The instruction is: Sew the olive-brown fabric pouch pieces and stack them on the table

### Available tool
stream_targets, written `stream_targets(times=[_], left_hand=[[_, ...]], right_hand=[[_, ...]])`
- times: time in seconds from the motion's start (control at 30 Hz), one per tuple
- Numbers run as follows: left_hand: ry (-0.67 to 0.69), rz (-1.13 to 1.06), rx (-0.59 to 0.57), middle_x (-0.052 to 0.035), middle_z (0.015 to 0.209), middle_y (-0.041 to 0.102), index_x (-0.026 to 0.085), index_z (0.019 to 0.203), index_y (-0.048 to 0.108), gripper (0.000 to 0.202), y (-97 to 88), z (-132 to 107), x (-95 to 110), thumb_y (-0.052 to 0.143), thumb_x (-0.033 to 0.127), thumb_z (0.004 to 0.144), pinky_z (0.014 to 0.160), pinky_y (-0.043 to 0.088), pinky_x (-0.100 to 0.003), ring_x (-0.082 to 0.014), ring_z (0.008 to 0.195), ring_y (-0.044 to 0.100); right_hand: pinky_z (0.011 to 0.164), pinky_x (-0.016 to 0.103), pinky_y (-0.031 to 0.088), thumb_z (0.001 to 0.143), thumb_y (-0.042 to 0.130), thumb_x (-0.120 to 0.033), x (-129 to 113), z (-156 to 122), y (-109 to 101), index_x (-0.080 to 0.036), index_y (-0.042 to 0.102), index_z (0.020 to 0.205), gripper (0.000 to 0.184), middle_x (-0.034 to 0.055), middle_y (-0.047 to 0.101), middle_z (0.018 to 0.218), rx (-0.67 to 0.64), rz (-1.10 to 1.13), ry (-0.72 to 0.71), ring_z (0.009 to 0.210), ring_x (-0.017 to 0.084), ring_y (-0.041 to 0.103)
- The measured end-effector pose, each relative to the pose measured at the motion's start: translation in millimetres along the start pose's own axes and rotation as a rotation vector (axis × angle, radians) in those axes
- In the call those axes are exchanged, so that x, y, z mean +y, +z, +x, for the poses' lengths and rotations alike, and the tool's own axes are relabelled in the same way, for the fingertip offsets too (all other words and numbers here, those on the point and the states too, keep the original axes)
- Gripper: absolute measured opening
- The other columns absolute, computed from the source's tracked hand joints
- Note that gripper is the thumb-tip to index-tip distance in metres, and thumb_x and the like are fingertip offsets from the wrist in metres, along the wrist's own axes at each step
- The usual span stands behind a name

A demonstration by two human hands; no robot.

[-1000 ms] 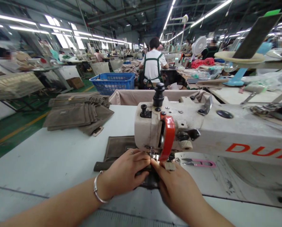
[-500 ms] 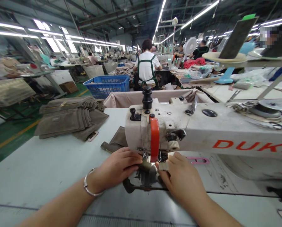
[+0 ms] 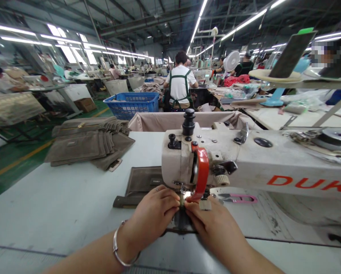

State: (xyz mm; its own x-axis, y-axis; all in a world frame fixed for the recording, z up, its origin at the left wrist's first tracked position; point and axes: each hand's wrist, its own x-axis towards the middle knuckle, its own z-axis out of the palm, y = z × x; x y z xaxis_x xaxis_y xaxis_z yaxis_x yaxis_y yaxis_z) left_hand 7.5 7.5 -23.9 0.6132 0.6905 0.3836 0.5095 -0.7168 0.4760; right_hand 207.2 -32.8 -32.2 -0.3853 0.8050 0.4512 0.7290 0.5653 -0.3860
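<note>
A white sewing machine (image 3: pixel 250 156) with an orange guard (image 3: pixel 202 173) stands over my hands. Left of its needle area lies a brown-grey fabric piece (image 3: pixel 142 179) with a small dark label and a folded edge strip. My left hand (image 3: pixel 155 207) is closed, fingertips pinching the fabric's edge just in front of the presser foot. Opposite it, my right hand (image 3: pixel 212 219) pinches the same edge from the right, its fingertips almost meeting the left ones. The hands partly hide the held edge. Pink-handled thread snips (image 3: pixel 241 198) lie on the machine bed beyond my right hand.
Stacked brown-grey fabric pieces (image 3: pixel 85 144) sit at the table's left back. Behind the machine is a cloth-lined bin (image 3: pixel 164 121), with a blue basket (image 3: pixel 130 102) beyond it. A person in a white shirt (image 3: pixel 180 83) sits ahead, facing away. Thread cones (image 3: pixel 292 55) stand at right.
The fabric piece has turned and shifted, so its labelled panel and strip show more to the left. My hands have come closer together at the needle. The view has swung slightly left.
</note>
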Motion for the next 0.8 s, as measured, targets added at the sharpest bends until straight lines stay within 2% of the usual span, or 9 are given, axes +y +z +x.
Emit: stream_targets(times=[0.17, 0.27, 0.8], left_hand=[[0.009, 0.012, 0.016, -0.0012, 0.097, 0.071, 0.020, 0.090, 0.069, 0.012, -0.6, 7.5, -2.9, 0.064, 0.010, 0.085, 0.090, 0.050, -0.034, -0.0184, 0.093, 0.063], [-0.005, 0.024, 0.010, -0.0017, 0.094, 0.071, 0.020, 0.088, 0.069, 0.010, -1.6, 11.4, -4.3, 0.065, 0.011, 0.084, 0.088, 0.050, -0.034, -0.0191, 0.091, 0.063], [-0.012, 0.037, 0.032, -0.0023, 0.089, 0.070, 0.020, 0.080, 0.067, 0.009, -1.2, 15.7, -5.3, 0.063, 0.012, 0.084, 0.085, 0.051, -0.034, -0.0188, 0.086, 0.063]], right_hand=[[0.075, 0.034, 0.049, 0.085, 0.058, -0.008, 2.0, 3.4, 3.0, -0.020, 0.067, 0.091, 0.016, 0.0073, 0.068, 0.092, 0.031, -0.095, -0.017, 0.083, 0.023, 0.058], [0.076, 0.035, 0.051, 0.085, 0.056, -0.008, 4.7, 4.6, 5.9, -0.019, 0.068, 0.094, 0.019, 0.0087, 0.069, 0.094, 0.035, -0.144, -0.018, 0.083, 0.023, 0.060], [0.081, 0.036, 0.052, 0.090, 0.050, -0.010, 10.4, 5.7, 13.4, -0.019, 0.067, 0.104, 0.024, 0.0096, 0.068, 0.101, 0.049, -0.117, -0.004, 0.092, 0.023, 0.062]])
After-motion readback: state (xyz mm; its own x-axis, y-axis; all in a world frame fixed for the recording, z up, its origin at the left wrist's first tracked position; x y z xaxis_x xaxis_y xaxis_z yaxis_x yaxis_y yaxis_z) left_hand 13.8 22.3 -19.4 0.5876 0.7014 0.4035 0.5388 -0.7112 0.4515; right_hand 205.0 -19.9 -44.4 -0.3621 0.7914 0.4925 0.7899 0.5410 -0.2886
